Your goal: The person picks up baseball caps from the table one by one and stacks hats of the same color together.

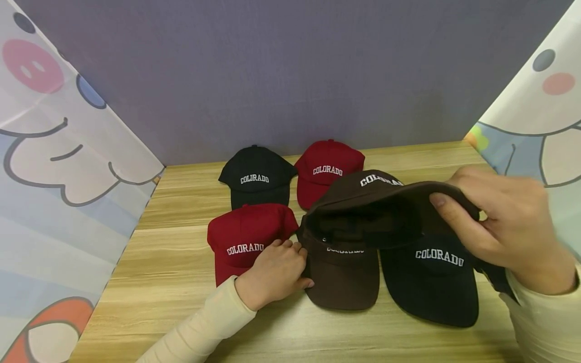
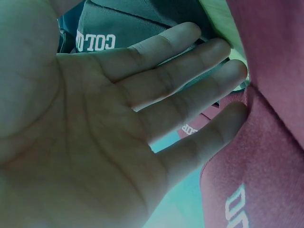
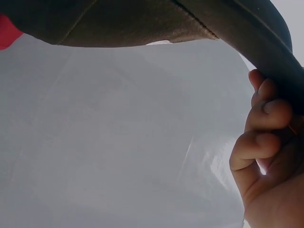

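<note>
Cartoon-print sheets (image 1: pixel 54 222) flank a wood-grain table (image 1: pixel 168 242) below a grey wall (image 1: pixel 281 75)

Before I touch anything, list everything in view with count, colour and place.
Back black cap: 1, black, back left
Back red cap: 1, red, back middle
Front red cap: 1, red, front left
Lower brown cap: 1, brown, front middle
Front black cap: 1, black, front right
Raised brown cap: 1, brown, held up by its brim
Tabletop: 1, yellowish wood-grain, beneath the caps
Back wall: 1, grey, behind the table
Cartoon panels: 2, multicoloured, left and right sides
Sleeves: 2, cream, on both arms
Left hand: 1, bare, between front red and lower brown caps
Right hand: 1, bare, gripping the raised brim
</note>
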Demonstrator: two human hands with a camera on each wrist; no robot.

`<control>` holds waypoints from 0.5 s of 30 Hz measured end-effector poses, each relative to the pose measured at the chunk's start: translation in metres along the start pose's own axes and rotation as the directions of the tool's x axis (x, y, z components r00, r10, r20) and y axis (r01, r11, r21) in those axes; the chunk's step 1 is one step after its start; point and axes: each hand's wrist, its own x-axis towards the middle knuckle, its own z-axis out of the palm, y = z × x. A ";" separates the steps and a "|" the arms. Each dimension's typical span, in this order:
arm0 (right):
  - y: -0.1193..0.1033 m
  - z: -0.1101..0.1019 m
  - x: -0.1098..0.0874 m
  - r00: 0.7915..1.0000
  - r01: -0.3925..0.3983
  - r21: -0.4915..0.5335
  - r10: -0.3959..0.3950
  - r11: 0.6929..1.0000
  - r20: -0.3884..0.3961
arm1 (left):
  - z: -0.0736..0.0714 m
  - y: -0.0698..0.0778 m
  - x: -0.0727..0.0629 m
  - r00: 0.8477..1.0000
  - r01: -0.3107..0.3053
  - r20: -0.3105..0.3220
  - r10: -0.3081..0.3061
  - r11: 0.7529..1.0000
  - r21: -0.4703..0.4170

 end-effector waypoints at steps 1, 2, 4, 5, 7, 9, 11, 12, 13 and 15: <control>-0.001 0.001 0.001 1.000 0.004 0.001 -0.004 1.000 0.009 | 0.000 0.000 0.000 1.000 0.001 0.002 -0.001 1.000 -0.001; -0.002 0.003 0.002 1.000 0.005 -0.001 -0.005 1.000 0.018 | 0.000 0.000 0.000 1.000 0.001 0.005 -0.001 1.000 -0.001; -0.005 0.006 0.004 0.999 0.005 -0.007 -0.004 1.000 0.049 | 0.000 0.000 0.000 1.000 0.002 0.011 -0.002 1.000 -0.004; -0.007 0.007 0.005 0.998 0.004 -0.016 -0.003 1.000 0.067 | 0.000 0.000 0.000 1.000 0.001 0.014 -0.001 1.000 -0.005; -0.010 0.010 0.007 0.995 0.004 -0.040 -0.001 0.999 0.099 | 0.000 0.000 0.000 1.000 0.001 0.018 -0.001 1.000 -0.006; -0.014 0.013 0.010 0.992 0.009 -0.066 -0.001 0.998 0.124 | 0.000 -0.001 0.000 1.000 0.000 0.016 0.000 1.000 -0.005; -0.017 0.016 0.013 0.990 0.015 -0.088 -0.002 0.996 0.138 | 0.000 -0.001 0.000 1.000 -0.003 0.011 0.003 1.000 -0.001; -0.018 0.017 0.015 0.990 0.017 -0.094 -0.003 0.995 0.144 | 0.000 -0.001 0.000 1.000 -0.004 0.008 0.004 1.000 0.001; -0.019 0.018 0.016 0.988 0.022 -0.102 -0.006 0.995 0.151 | 0.000 -0.001 0.000 1.000 -0.004 0.005 0.004 1.000 0.003; -0.021 0.020 0.017 0.985 0.028 -0.114 -0.008 0.993 0.171 | -0.001 -0.001 0.000 1.000 -0.005 0.002 0.005 1.000 0.006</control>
